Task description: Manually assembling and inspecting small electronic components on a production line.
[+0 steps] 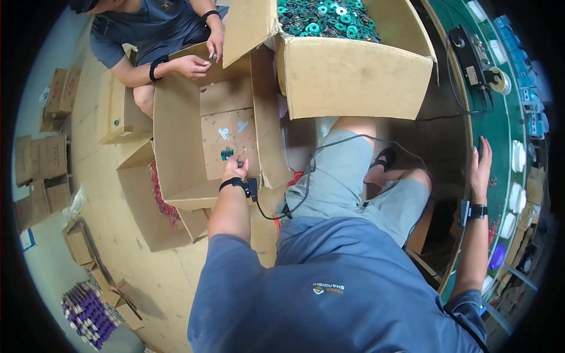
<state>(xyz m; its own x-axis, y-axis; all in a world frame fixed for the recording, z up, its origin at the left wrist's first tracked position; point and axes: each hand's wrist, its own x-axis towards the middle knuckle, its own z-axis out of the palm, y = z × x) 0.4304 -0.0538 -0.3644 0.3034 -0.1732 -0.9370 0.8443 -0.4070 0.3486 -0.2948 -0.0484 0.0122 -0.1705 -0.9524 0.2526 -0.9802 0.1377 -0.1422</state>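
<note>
My left hand (234,169) reaches into an open cardboard box (178,112), its fingers closed round a small dark part. Just beyond the fingertips is a small green circuit-board piece (227,153) with dark spots. Thin wires show beside it; whether they join it to the held part I cannot tell. Two pale pieces (223,133) show farther up the box bottom. Out to the right, my right hand (482,167) rests on a green-topped workbench (479,120) near its edge, fingers stretched and holding nothing. Both wrists wear dark straps.
A large carton (353,73) full of green ring-shaped parts (332,20) stands ahead. Across the near box, a co-worker's hands (197,66) hold a small part. Red wires (159,191) fill a box at left. A black cable (347,141) crosses my lap. A black device (469,56) sits on the bench.
</note>
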